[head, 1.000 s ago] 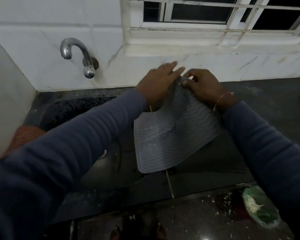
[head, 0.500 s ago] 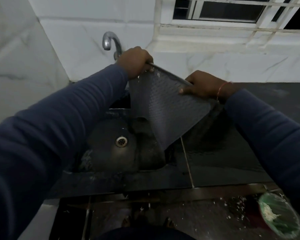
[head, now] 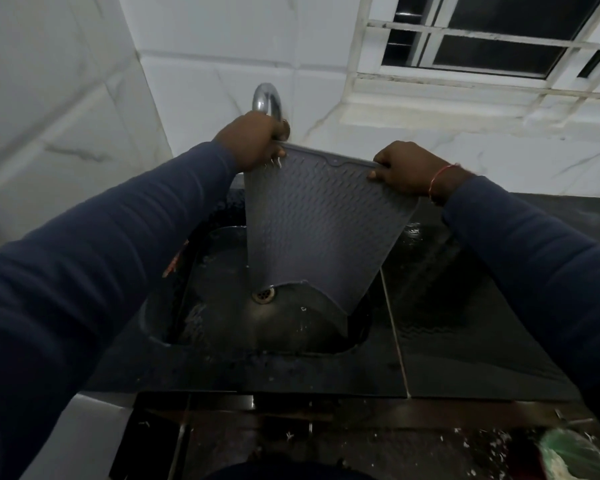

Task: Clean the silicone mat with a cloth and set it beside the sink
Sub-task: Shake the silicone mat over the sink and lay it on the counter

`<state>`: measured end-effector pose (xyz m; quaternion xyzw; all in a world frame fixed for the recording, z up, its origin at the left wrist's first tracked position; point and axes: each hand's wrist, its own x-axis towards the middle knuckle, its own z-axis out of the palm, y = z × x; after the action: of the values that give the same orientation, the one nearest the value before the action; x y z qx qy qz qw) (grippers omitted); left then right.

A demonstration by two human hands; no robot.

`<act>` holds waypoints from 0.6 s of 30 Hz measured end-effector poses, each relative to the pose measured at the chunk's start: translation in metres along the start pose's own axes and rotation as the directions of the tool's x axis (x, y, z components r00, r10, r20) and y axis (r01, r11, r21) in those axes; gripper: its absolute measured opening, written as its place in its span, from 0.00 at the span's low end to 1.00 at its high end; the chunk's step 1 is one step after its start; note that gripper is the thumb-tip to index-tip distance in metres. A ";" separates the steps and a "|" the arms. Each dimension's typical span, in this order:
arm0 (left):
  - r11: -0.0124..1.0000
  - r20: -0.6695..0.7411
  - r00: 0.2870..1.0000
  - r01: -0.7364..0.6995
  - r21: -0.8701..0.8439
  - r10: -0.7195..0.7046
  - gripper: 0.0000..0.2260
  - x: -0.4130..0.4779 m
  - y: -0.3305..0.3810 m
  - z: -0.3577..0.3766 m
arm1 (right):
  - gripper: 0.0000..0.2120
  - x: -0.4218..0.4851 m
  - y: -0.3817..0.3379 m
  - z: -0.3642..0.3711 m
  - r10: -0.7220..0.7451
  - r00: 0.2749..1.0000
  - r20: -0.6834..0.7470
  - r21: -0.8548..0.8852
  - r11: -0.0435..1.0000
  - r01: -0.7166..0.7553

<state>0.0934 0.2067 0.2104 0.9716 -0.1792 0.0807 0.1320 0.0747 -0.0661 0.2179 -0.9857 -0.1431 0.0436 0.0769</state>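
A grey ridged silicone mat [head: 312,230] hangs upright over the dark sink [head: 174,320], its lower edge curling down near the drain [head: 263,295]. My left hand [head: 253,140] grips the mat's top left corner, just below the chrome tap [head: 267,98]. My right hand [head: 406,168] pinches the top right corner. An orange cloth [head: 174,259] shows only as a sliver at the sink's left rim, mostly hidden by my left sleeve.
The dark wet counter [head: 465,306] runs to the right of the sink. White tiled walls stand behind and at left, with a barred window [head: 492,46] above right. A green bag [head: 582,455] and white scraps lie on the floor at lower right.
The mat has been lifted off the counter, spread wide between both hands and carried left over the sink. My left hand moved from the middle of its top edge to the left corner.
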 end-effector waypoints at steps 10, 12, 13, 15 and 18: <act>0.997 -0.134 0.990 0.055 0.062 -0.046 0.06 -0.011 -0.014 -0.022 | 0.07 0.006 -0.016 -0.011 -0.087 0.931 -0.354 0.004 0.996 0.094; 0.996 -0.128 0.989 0.082 0.030 -0.077 0.06 -0.018 -0.019 -0.012 | 0.08 0.008 -0.018 0.005 -0.134 0.963 -0.232 -0.064 0.990 0.122; 0.994 -0.176 0.979 0.105 0.004 -0.103 0.06 -0.018 -0.019 -0.014 | 0.09 0.010 -0.020 0.004 -0.140 0.956 -0.257 -0.035 0.990 0.136; 0.992 -0.175 0.976 0.130 0.004 -0.127 0.05 -0.019 -0.019 -0.019 | 0.09 0.014 -0.023 0.000 -0.119 0.943 -0.310 -0.036 0.993 0.113; 0.990 -0.197 0.970 0.142 -0.018 -0.143 0.06 -0.019 -0.023 -0.025 | 0.08 0.017 -0.028 0.003 -0.119 0.949 -0.293 0.003 0.992 0.125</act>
<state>0.0819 0.2405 0.2251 0.9688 -0.0951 0.1669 0.1566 0.0827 -0.0347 0.2180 -0.9697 -0.1903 -0.1059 0.1106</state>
